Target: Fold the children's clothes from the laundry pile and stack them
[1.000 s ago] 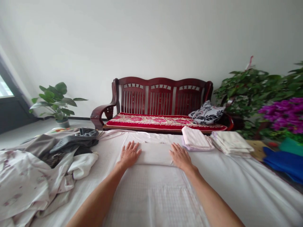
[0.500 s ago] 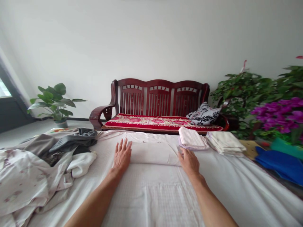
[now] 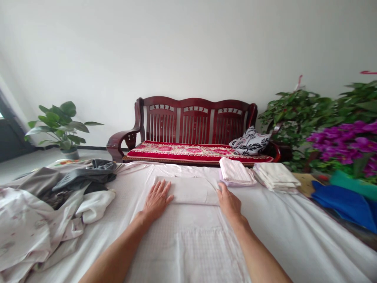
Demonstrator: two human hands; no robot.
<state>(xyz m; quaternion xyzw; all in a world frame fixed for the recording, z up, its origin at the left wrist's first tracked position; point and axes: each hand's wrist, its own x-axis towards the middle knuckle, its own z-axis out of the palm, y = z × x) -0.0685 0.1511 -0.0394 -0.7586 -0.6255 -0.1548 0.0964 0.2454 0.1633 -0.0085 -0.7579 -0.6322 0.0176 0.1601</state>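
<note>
A pale checked shirt (image 3: 159, 243) lies flat before me, with a pocket-like square on its near part. Its far end is turned over into a flat folded band (image 3: 193, 192). My left hand (image 3: 157, 198) rests palm down on the left end of that band, fingers stretched out. At the band's right end, my right hand (image 3: 231, 202) has its fingers drawn together on the edge of the cloth; its fingertips are partly hidden. Just beyond the right hand sits a folded pinkish-white cloth (image 3: 238, 171), with a stack of folded white cloth (image 3: 276, 177) beside it.
Loose clothes (image 3: 26, 224) are heaped on the left of the white sheet (image 3: 279, 239). Blue cloth (image 3: 344, 202) lies at the right edge. Beyond stand a red wooden bench (image 3: 194, 122) with a patterned cushion (image 3: 251, 142), a potted plant (image 3: 63, 122) and purple flowers (image 3: 347, 141).
My left hand has shifted right, from the band's left edge onto its top. The right hand's fingers have drawn closer together at the right edge. The view has turned slightly.
</note>
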